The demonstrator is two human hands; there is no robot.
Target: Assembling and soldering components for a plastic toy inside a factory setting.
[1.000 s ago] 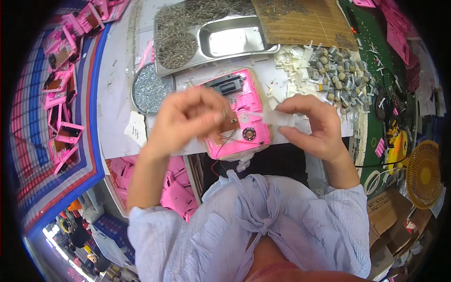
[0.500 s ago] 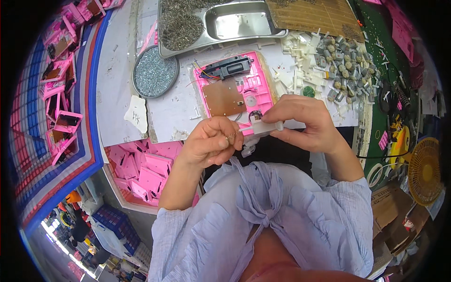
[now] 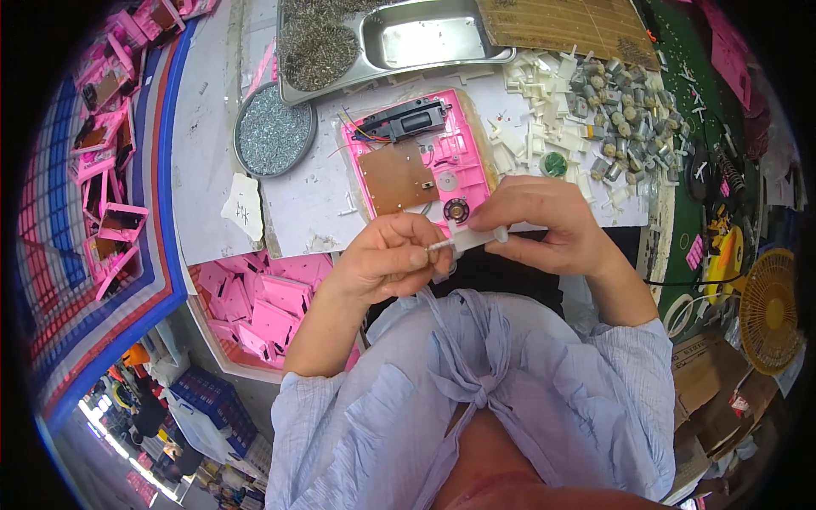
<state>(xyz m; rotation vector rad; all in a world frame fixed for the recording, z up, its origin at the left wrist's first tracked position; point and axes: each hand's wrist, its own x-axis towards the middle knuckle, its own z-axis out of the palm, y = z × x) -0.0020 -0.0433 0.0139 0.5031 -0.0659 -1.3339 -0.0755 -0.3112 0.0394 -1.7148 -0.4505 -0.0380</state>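
Note:
My right hand (image 3: 552, 225) pinches a white plastic part (image 3: 473, 239) over the table's near edge. From its left end a thin peg points toward my left hand (image 3: 391, 257). Those left fingers are closed on a small metal spring (image 3: 439, 246), which appears to sit around the peg; its far end is hidden by the fingertips. Just beyond both hands lies a pink plastic housing (image 3: 470, 140). It carries a brown circuit board (image 3: 395, 178), a black module (image 3: 412, 123) with thin wires, and a round dark disc (image 3: 456, 210).
A metal tray (image 3: 425, 42) with heaps of small springs stands at the back, beside a round dish (image 3: 274, 132) of small screws. White plastic parts (image 3: 544, 93) and small motors (image 3: 629, 119) are piled at right. Below left, a box holds pink housings (image 3: 285, 297).
The left fingers have brought the spring onto the white part's peg. The white part has tilted slightly, and the round disc behind it shows more fully.

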